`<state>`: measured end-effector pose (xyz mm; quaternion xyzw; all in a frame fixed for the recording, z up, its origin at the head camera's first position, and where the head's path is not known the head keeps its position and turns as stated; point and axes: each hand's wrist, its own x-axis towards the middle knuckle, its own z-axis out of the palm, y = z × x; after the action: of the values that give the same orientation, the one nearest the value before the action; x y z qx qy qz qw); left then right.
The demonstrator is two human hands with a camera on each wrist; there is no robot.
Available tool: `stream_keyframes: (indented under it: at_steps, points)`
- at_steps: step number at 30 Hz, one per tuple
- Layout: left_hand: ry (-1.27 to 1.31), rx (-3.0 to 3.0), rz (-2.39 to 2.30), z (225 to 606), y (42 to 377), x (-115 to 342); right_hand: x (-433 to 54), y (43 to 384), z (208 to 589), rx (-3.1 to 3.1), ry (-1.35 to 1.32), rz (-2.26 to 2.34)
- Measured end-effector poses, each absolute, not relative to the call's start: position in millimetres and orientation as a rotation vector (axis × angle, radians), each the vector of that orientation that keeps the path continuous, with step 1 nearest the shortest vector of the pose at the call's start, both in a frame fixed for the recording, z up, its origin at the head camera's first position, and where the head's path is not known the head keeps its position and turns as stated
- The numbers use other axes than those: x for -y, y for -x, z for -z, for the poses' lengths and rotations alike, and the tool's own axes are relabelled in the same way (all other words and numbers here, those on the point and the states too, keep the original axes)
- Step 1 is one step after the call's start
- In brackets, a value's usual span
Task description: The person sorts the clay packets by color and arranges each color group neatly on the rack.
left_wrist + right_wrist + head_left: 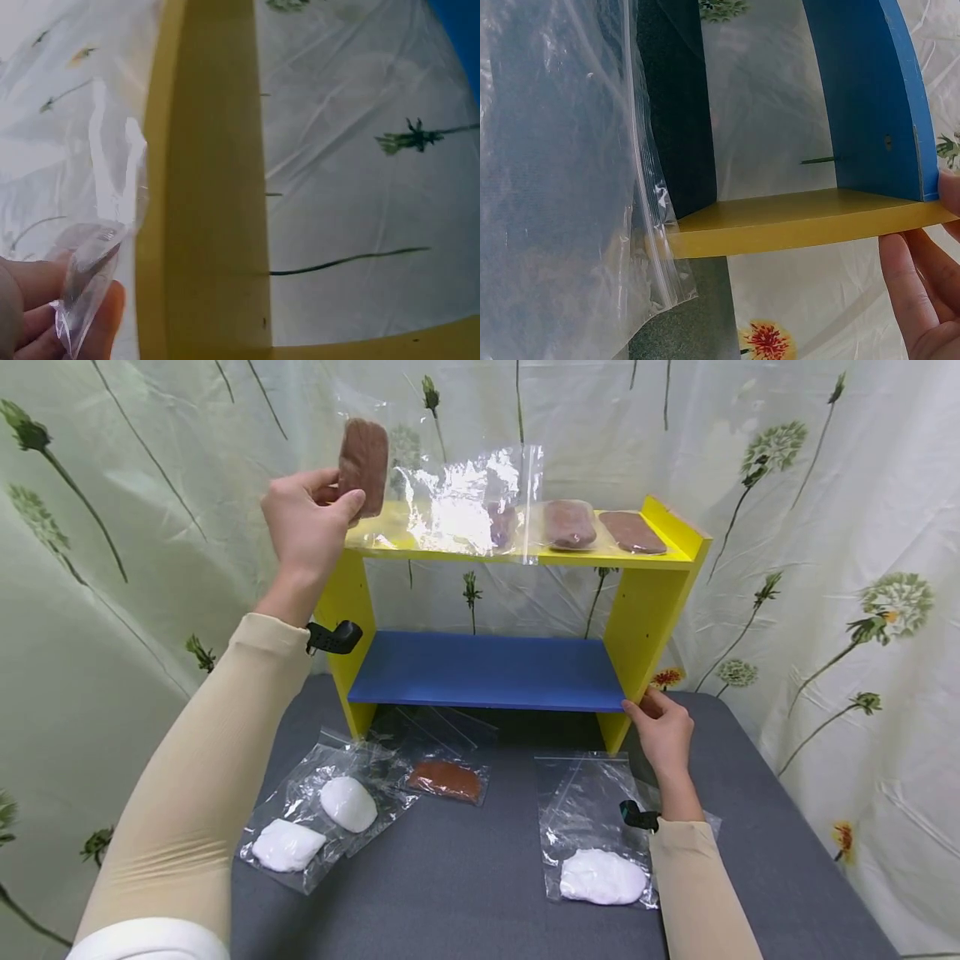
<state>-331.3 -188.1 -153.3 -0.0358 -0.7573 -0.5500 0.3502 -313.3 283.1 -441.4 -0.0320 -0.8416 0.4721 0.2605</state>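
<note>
My left hand (311, 522) pinches a clear zip bag (450, 518) with a flat brown slab (365, 464) in it, up over the left end of the yellow shelf unit's top board. The bag's zip end stretches right, past the board's front edge, with bright glare on it. In the left wrist view, the fingers (45, 300) hold the bag's crumpled plastic beside the yellow panel. Low on the right, my right hand (663, 731) grips the unit's right side panel (802, 229), thumb near the blue shelf's corner (611, 700) and fingers on the outer face.
Bagged brown slabs (568, 523) lie on the top board's right part. On the dark grey table (480, 868) lie bagged white lumps (348, 803) at left, a bagged reddish-brown slab (446, 780), and a bagged white lump (602, 877) near my right forearm. A flowered curtain (810, 568) hangs behind.
</note>
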Motion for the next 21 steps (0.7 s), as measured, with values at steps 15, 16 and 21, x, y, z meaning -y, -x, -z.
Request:
stream_keyframes:
  at_steps: [15,16,21]
  points:
    - [-0.012,2.239,0.664,169.4,342.8,179.6,-282.5,312.5,441.5,2.279,0.086,-1.297]
    - [0.020,2.237,0.640,170.8,342.8,179.7,-282.9,312.5,441.8,2.280,0.085,-1.297]
    - [0.175,2.255,0.577,178.6,343.6,184.4,-284.2,312.7,442.3,2.271,0.079,-1.294]
